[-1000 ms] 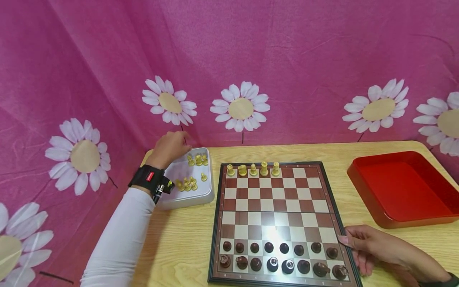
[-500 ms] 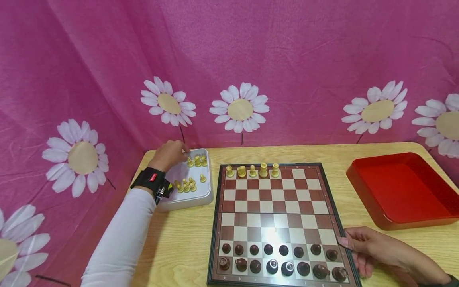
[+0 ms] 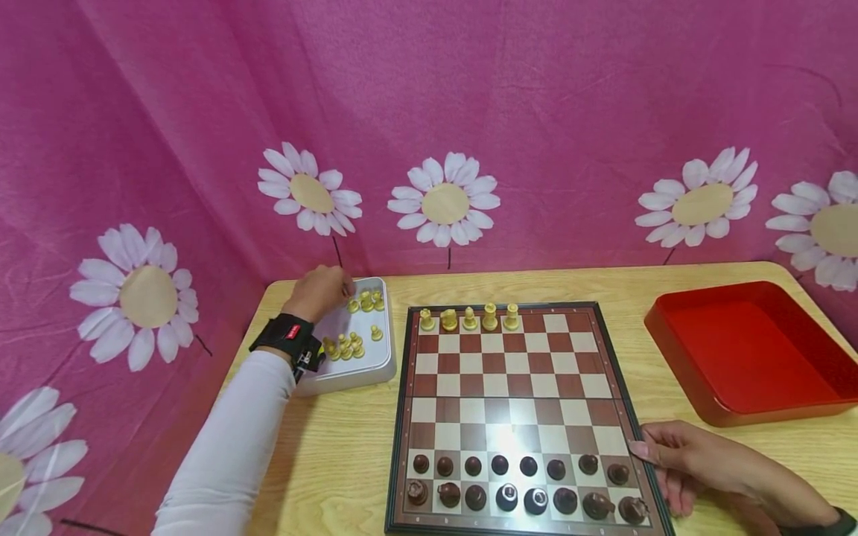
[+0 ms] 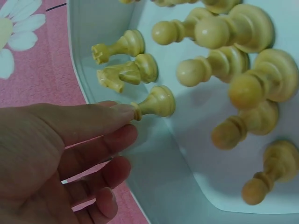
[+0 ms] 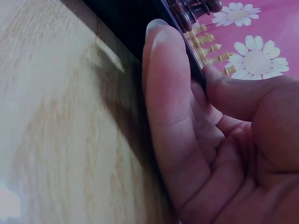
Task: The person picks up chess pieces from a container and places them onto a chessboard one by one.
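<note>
My left hand [image 3: 319, 293] reaches into the white tray [image 3: 362, 377] at the left of the table. In the left wrist view its thumb and index finger pinch the upper part of a cream chess piece [image 4: 161, 101], whose head they hide. A cream knight [image 4: 129, 73] and a cream rook [image 4: 118, 46] stand beside it. Several cream pawns [image 4: 236, 65] are farther inside the tray. My right hand [image 3: 717, 463] grips the right edge of the chessboard [image 3: 522, 409], thumb at the top rim and fingers along the side and underneath.
Dark chess pieces [image 3: 474, 497] fill the board's two near rows. Several cream pieces [image 3: 469, 319] stand along its far row from the left corner. A red tray [image 3: 757, 350] sits at the right. Pink flowered cloth [image 3: 536, 134] hangs behind the table.
My left hand has come down into the white tray, and its fingers have closed on a chess piece there. The right hand stays at the board's edge.
</note>
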Demonstrator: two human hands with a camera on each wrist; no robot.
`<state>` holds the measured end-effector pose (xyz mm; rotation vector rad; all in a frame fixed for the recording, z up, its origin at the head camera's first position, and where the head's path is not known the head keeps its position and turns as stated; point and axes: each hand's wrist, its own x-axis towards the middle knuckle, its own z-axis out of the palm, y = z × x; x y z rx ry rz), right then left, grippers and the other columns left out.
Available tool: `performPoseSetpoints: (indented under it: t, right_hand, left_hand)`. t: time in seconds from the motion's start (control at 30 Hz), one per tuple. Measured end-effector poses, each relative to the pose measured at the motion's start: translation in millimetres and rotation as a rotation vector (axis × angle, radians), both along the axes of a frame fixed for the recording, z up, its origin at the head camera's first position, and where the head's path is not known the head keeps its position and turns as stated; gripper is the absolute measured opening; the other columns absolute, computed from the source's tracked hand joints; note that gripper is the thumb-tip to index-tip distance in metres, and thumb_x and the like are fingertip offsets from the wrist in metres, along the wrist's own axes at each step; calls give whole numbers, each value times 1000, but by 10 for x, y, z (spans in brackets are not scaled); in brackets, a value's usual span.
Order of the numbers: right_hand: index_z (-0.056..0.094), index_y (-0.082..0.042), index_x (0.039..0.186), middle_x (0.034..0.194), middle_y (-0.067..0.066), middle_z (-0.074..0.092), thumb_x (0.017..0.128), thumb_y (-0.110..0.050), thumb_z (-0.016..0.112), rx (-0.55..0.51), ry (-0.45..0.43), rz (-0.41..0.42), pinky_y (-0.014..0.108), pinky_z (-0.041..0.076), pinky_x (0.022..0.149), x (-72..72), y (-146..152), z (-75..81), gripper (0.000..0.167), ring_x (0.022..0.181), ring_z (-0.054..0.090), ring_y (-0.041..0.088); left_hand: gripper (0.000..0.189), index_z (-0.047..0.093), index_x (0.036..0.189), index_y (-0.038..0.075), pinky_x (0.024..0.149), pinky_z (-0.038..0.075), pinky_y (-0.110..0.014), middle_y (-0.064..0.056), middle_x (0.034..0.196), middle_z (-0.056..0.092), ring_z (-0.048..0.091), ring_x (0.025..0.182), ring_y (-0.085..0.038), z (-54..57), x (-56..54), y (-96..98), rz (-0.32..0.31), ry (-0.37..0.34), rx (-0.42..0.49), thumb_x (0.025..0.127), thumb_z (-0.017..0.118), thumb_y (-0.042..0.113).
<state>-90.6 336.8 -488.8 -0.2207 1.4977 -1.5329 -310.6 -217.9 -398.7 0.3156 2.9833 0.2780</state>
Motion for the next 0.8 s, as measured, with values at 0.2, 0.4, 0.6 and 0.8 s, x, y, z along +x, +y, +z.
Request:
performPoseSetpoints:
  t: [0.2,0.4,0.6,0.8]
  right_hand:
    - [60,-2,125,85,2,75,112,-22,43,-20,-46,-2,22,59,66,-8,19,27,29,68,73,9]
    - [60,-1,126,86,3,75,112,-23,44,-22,-49,-4,22,59,66,-6,28,23,30,68,73,10]
    - [61,-1,119,83,1,74,112,-23,44,-6,-21,1,22,59,64,-9,8,13,29,66,73,8]
    - [61,-2,122,84,1,75,112,-23,42,-14,-31,5,21,59,64,-15,13,13,29,67,73,8]
  left_hand:
    - [24,82,103,10,87,57,-48,-13,108,78,69,98,-31,-41,2,20,-1,48,-18,94,63,2]
    - [23,81,110,8,92,56,-49,-15,112,78,70,99,-30,-46,0,47,19,53,-39,96,64,4]
    - [21,81,109,6,87,54,-44,-15,107,77,64,91,-27,-53,-2,51,12,44,-43,97,64,4]
    - [21,80,112,3,87,58,-45,-17,108,78,70,94,-29,24,14,70,-3,67,-57,97,64,5]
